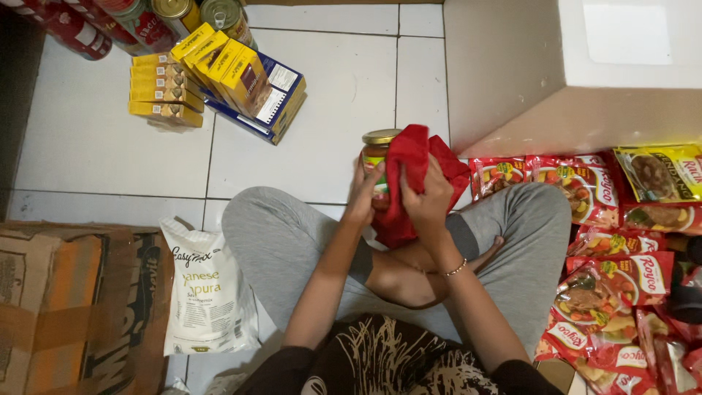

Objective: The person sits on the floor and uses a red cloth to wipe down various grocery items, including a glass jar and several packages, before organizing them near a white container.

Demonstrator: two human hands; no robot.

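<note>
A glass jar with a gold lid is gripped by the closed left hand above the lap while a red cloth, clutched in the right hand, is pressed against its side; wiping appears underway, and the jar would likely need turning to expose unwiped glass.

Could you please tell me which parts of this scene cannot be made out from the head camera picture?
- Glass jar with gold metal lid: the red cloth and the left hand cover most of it; contents unclear.
- Right hand: its grip is buried in the cloth folds.
- Red tins at top left: cut off by the picture edge.
- Brown cardboard box: cut off at left.
- Red sachets at right: overlapping, partly cut off.
</note>
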